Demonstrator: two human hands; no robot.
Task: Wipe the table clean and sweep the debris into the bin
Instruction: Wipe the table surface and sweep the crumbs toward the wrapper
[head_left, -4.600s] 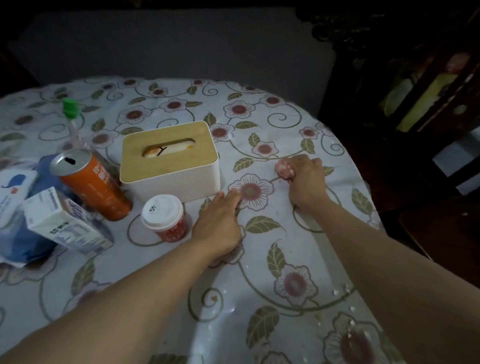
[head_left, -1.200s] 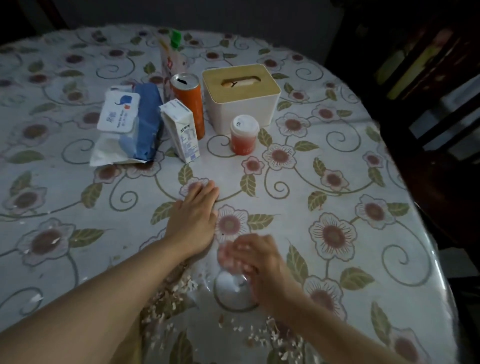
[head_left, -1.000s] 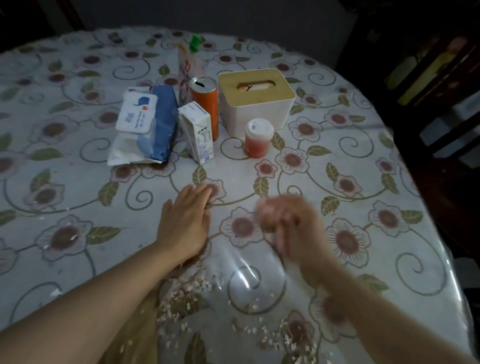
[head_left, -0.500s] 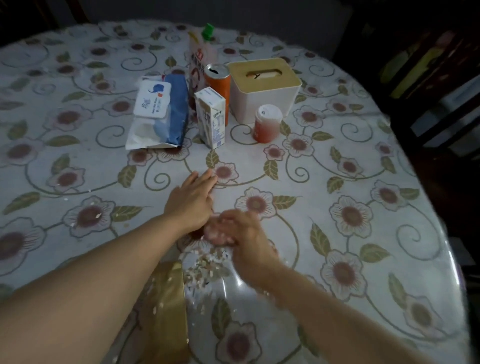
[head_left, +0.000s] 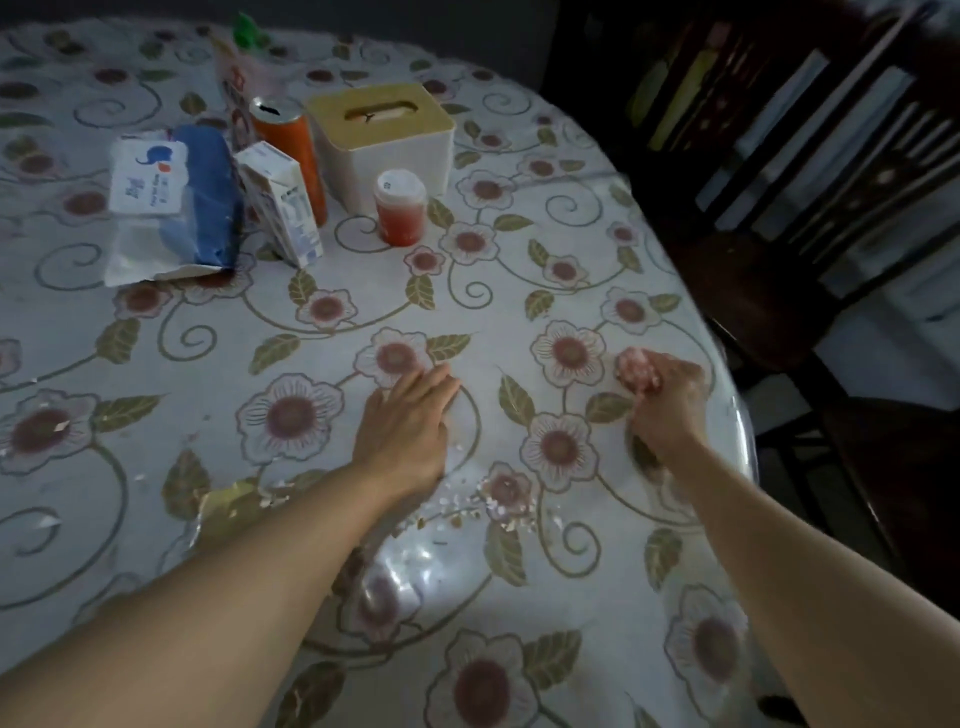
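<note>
A round table (head_left: 613, 582) carries a floral cloth under clear plastic. My right hand (head_left: 667, 402) is closed around a crumpled pink cloth (head_left: 636, 370) and presses it on the table near the right edge. Flat on the cloth at the middle lies my left hand (head_left: 405, 426), fingers together, holding nothing. Small white crumbs (head_left: 483, 506) sit scattered just in front of my left wrist, with a few more flecks (head_left: 49, 522) at the left. A tan patch (head_left: 228, 506) shows under my left forearm; I cannot tell what it is. No bin is in view.
At the back stand a white tissue box with a wooden lid (head_left: 382, 140), an orange can (head_left: 291, 150), a small carton (head_left: 280, 202), a red cup with a white lid (head_left: 400, 208), a blue-and-white wipes pack (head_left: 171, 202) and a green-capped pouch (head_left: 239, 67). Dark wooden chairs (head_left: 810, 218) stand right of the table.
My right hand with the pink cloth has swung from beside my left hand out to the right edge of the table. The crumb pile now lies between my arms.
</note>
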